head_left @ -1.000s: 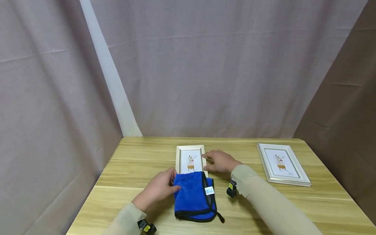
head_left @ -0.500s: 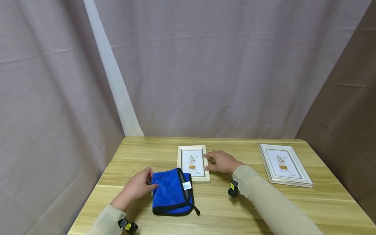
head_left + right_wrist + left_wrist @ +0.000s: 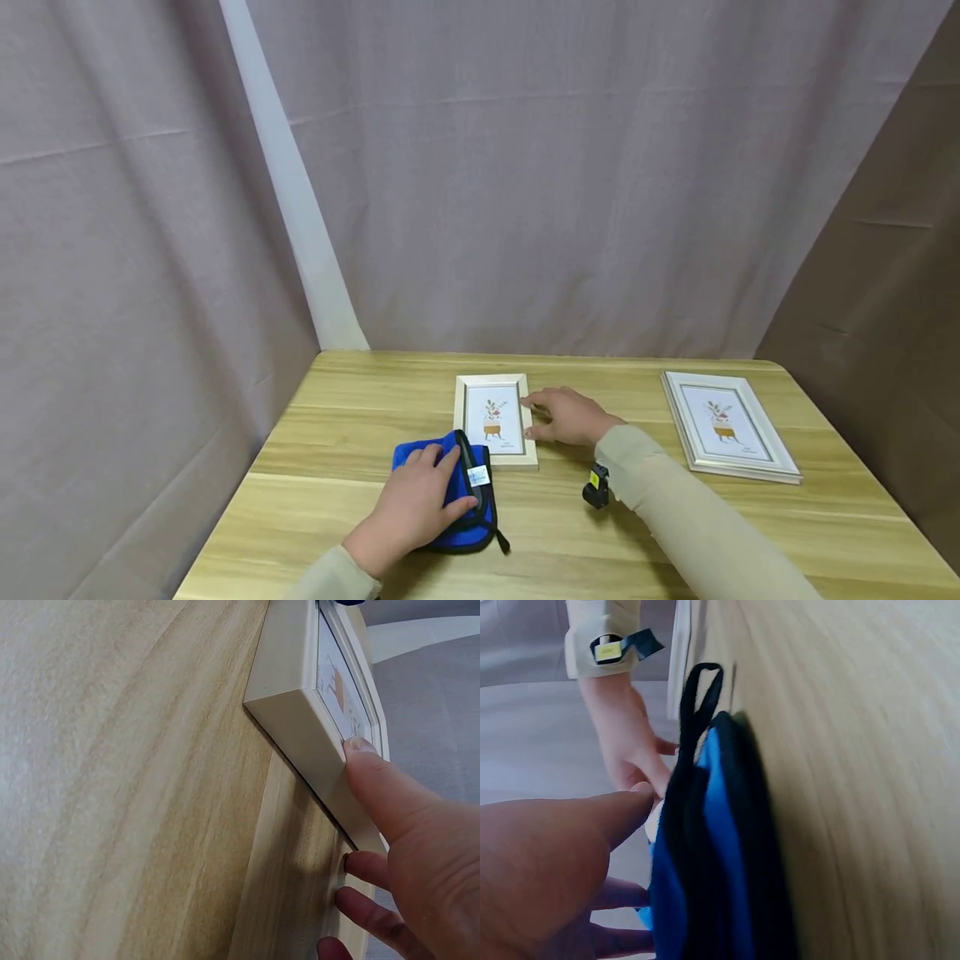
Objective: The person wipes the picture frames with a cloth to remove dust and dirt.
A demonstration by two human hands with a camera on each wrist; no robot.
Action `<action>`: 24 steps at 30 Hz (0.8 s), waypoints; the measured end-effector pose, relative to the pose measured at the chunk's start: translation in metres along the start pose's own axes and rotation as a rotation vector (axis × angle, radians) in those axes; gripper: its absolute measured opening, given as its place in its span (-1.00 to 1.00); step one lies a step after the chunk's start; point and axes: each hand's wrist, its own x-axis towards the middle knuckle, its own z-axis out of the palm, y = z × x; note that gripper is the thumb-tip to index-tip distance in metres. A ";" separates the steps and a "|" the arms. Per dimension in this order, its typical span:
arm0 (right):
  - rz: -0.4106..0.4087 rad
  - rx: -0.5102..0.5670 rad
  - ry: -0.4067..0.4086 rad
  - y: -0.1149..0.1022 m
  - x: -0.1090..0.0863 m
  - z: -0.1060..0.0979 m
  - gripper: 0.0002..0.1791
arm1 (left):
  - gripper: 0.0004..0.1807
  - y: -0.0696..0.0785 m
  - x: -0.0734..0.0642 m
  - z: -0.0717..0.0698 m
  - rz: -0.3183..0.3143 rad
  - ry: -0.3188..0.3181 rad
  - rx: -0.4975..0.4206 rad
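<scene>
A folded blue cloth (image 3: pixel 459 540) with black edging, a white label and a black hanging loop lies on the table, overlapping the lower left corner of a cream picture frame (image 3: pixel 491 417). My left hand (image 3: pixel 412 504) rests on the cloth from above, fingers spread over it and thumb near the label. The left wrist view shows the cloth's layered black edge (image 3: pixel 720 772) close by the thumb. At the frame's right side is my right hand (image 3: pixel 570 415); in the right wrist view its thumb touches the frame's edge (image 3: pixel 300 742) while the other fingers lie low beside it.
A second white picture frame (image 3: pixel 731 425), apparently stacked on another, lies at the right of the wooden table (image 3: pixel 315 500). Grey curtains (image 3: pixel 487 208) hang behind the table's far edge, with a brown one (image 3: pixel 885 292) at the right.
The cloth has slid left off most of the frame. My left hand has gone from pinching its left edge to resting on top of it. My right hand stays at the frame.
</scene>
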 end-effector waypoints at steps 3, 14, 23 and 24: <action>-0.001 0.002 -0.002 -0.001 0.000 0.001 -0.26 | -0.07 0.002 0.003 0.006 -0.016 -0.046 -0.015; 0.002 -0.027 0.005 -0.003 0.001 -0.002 -0.27 | -0.28 -0.011 0.017 0.019 0.030 0.027 0.002; 0.003 -0.012 0.007 0.002 0.002 0.001 -0.23 | -0.36 -0.016 0.032 0.023 0.027 0.047 0.025; 0.002 -0.008 0.007 0.003 0.002 0.002 -0.23 | -0.37 -0.018 0.034 0.023 0.027 0.045 0.022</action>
